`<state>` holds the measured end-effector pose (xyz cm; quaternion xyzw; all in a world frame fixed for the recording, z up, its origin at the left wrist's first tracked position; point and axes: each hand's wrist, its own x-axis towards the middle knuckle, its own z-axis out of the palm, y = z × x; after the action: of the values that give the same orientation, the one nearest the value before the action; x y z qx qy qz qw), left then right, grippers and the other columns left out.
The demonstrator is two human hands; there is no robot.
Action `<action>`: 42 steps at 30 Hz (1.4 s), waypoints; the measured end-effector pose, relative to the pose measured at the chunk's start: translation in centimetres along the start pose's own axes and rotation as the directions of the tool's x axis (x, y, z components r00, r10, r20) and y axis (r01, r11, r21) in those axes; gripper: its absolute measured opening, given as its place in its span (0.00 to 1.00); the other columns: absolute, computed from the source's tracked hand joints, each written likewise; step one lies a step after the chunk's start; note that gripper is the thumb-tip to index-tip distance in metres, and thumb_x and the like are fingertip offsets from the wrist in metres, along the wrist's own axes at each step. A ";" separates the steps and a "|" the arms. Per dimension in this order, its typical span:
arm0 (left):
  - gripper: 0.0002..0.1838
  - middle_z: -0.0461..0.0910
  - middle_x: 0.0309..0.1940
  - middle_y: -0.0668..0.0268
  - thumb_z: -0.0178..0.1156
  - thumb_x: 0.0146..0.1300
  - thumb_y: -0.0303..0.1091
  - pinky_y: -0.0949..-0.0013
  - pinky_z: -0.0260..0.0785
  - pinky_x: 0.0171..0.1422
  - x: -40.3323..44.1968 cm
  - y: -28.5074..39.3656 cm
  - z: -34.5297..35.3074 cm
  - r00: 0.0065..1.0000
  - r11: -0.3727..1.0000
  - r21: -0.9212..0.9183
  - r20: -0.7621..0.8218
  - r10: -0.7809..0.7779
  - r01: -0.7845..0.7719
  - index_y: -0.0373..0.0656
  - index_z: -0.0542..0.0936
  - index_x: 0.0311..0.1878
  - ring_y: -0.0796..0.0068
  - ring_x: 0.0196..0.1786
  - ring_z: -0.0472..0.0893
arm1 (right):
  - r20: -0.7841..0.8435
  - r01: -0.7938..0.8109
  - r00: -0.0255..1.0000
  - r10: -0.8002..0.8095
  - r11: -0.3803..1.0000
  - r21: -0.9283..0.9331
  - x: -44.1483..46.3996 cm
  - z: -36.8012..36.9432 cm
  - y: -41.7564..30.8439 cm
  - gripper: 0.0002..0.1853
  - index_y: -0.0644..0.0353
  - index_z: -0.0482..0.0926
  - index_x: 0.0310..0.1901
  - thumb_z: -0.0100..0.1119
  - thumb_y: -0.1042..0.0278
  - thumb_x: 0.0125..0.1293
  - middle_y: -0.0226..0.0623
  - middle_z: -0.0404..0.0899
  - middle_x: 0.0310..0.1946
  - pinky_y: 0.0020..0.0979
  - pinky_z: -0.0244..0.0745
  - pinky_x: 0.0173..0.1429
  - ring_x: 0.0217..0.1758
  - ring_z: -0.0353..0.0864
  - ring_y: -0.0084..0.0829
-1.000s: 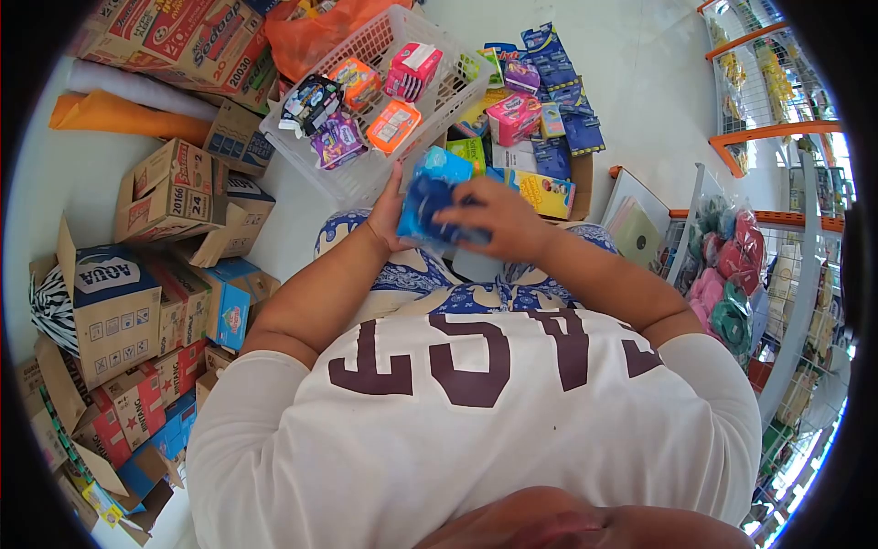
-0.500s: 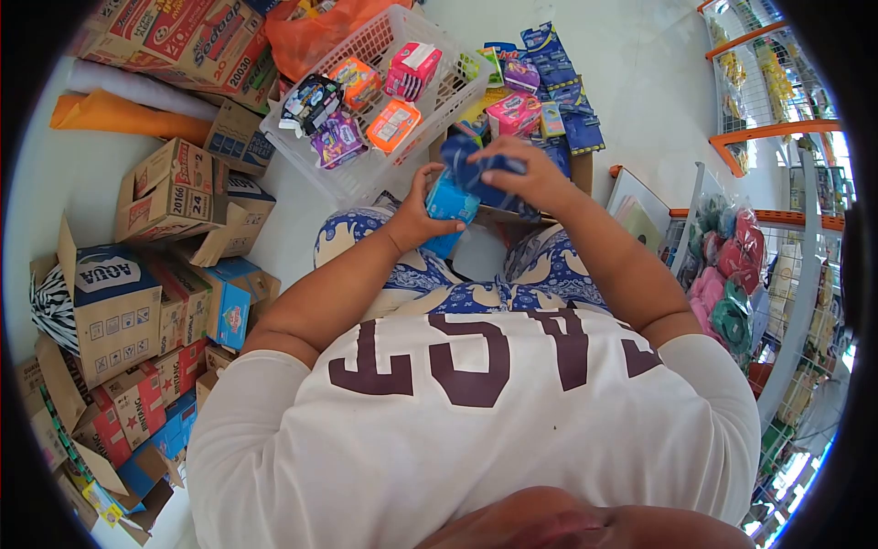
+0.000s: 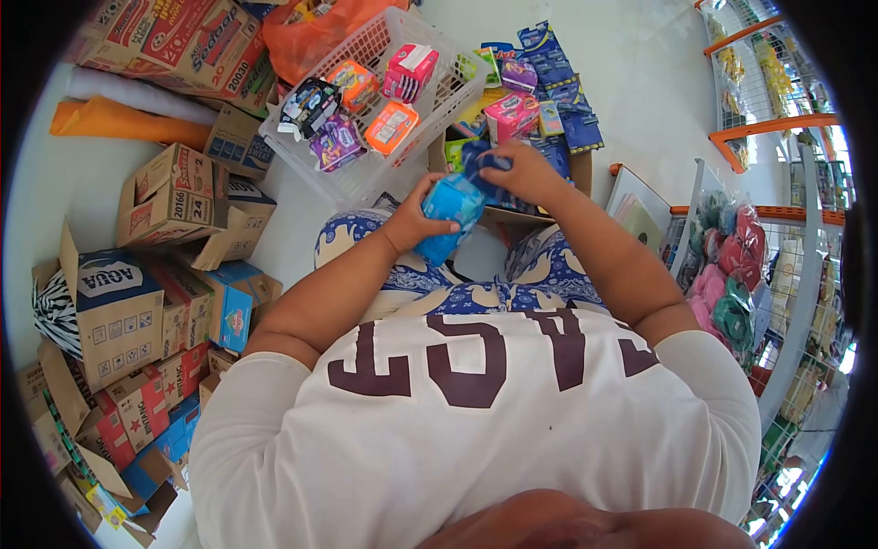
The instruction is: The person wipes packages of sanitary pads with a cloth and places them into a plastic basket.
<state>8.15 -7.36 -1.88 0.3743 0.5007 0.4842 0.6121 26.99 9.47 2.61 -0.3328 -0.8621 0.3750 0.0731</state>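
My left hand (image 3: 417, 216) is closed around a light blue plastic-wrapped pack (image 3: 452, 209), held tilted above my lap. In my right hand (image 3: 532, 177) is a bunched dark blue cloth (image 3: 479, 165), which sits against the upper right of the pack. Just beyond, a white plastic basket (image 3: 331, 176) holds several small packs, among them an orange pack (image 3: 392, 128), a pink pack (image 3: 411, 73), a purple pack (image 3: 337, 144) and a black pack (image 3: 309, 108). An open cardboard box (image 3: 580, 172) behind my right hand contains another pink pack (image 3: 512, 117) and blue sachet strips (image 3: 581, 133).
Cardboard cartons (image 3: 117, 302) are piled along the left. At the upper left lie an orange roll (image 3: 128, 123) and an orange plastic bag (image 3: 306, 41). Wire shelving (image 3: 777, 137) with orange rails stands on the right, near bagged pink and green items (image 3: 727, 265).
The light blue pack has turned in my left hand, showing more of its wrapper. My right hand has shifted slightly left, and the cloth is lower and more bunched.
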 end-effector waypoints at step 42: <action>0.37 0.74 0.60 0.54 0.49 0.66 0.64 0.48 0.75 0.56 1.5 -0.7 -5.0 0.982 0.298 -0.939 0.143 -0.126 0.175 0.45 0.68 0.68 0.51 0.58 0.77 | -0.033 -0.167 0.986 0.164 0.963 -0.211 -4.3 3.1 10.7 0.19 0.52 0.83 0.50 0.68 0.58 0.56 0.43 0.75 0.46 0.39 0.74 0.56 0.51 0.78 0.45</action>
<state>3.44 -6.26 -3.99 -0.0935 0.1420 0.6179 0.7677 34.63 10.22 -6.51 -0.4122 -0.8660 0.2828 0.0121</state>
